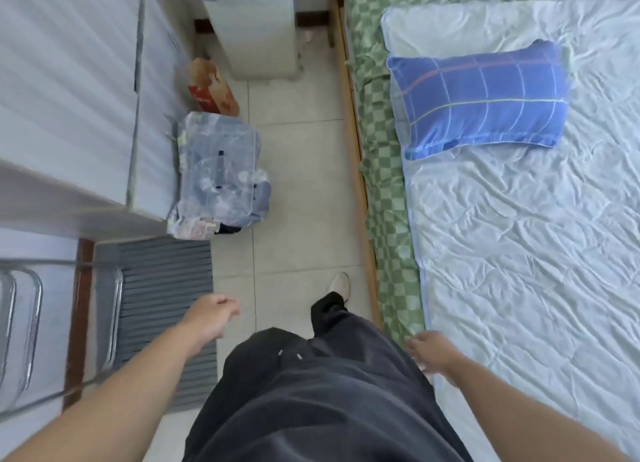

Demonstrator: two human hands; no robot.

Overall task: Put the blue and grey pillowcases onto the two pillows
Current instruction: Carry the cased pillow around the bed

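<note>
1 pillow in its blue checked pillowcase (479, 96) lies on the pale quilted bed (519, 254). Left hand (211, 314) and right hand (431, 352) hang loose beside the bed, holding nothing. Grey pillowcase unseen, probably still to do.

I stand on a pale tiled floor (294, 157) beside a bed (519, 254) with a wrinkled white cover over a green checked sheet (377, 171). A white cabinet (256, 29) stands ahead, white cupboards (69, 81) left, a grey ribbed mat (162, 288) below them.
</note>
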